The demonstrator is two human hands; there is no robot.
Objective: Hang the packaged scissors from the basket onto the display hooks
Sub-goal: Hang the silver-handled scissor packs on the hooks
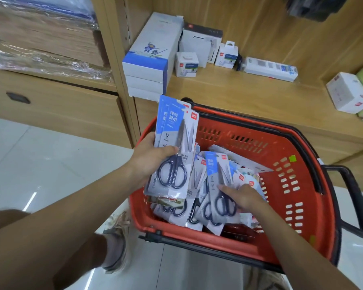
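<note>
A red plastic basket (302, 206) with black handles stands on the floor in front of me, holding a pile of packaged scissors (199, 183) on blue and white cards. My left hand (149, 160) grips a fanned stack of scissor packs (174, 139) upright over the basket's left rim, thumb across the front card. My right hand (243, 195) reaches into the basket, and its fingers lie on one scissor pack (215, 197) on top of the pile. Display hooks are out of sight.
A low wooden shelf (239, 97) behind the basket carries stacked white and blue boxes (151, 57), small white boxes (187, 63) and a long white pack (270, 69). A drawer unit (50, 109) stands at left. My shoe (117, 243) is beside the basket on the tiled floor.
</note>
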